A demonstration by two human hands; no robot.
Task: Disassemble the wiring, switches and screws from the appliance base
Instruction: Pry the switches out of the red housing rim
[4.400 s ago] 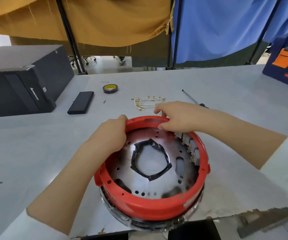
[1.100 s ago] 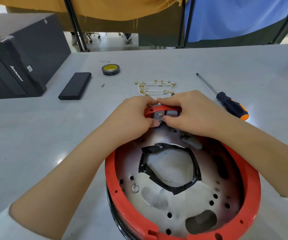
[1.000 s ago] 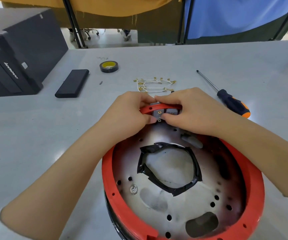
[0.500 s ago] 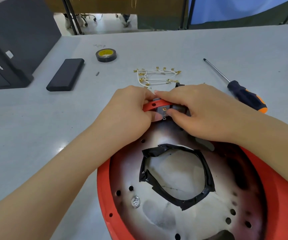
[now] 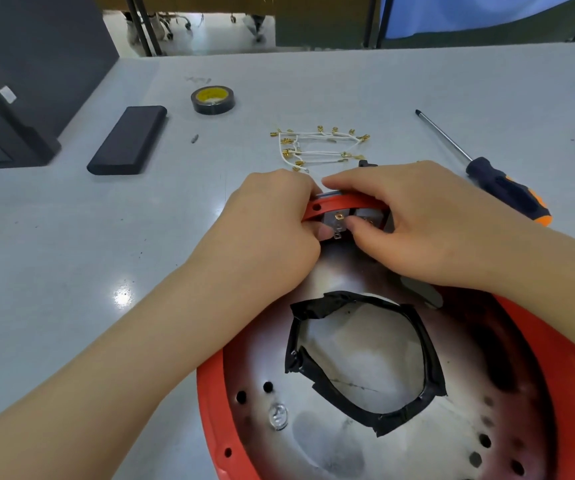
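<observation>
Red-rimmed appliance base point(image 5: 313, 209) on grey worktop point(image 5: 71, 254), far rim pinched by left hand point(image 5: 272, 223) and right hand point(image 5: 414, 220) around grey switches point(image 5: 339, 216). Loose wiring point(image 5: 317, 147) just beyond fingers. Lettering on black box point(image 5: 9, 81) partly cut off, unreadable.

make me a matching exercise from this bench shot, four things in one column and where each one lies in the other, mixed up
Things
1. roll of black tape with a yellow core
2. screwdriver with a black and orange handle
3. bundle of white wires with brass terminals
4. flat black rectangular block

Places
A. on the table just beyond both hands
B. far right of the table, tip pointing away
C. left of the tape roll, near the black computer case
D. far side of the table, left of the wires

Pairs: 1-D, 2-B, 3-A, 4-C
</observation>
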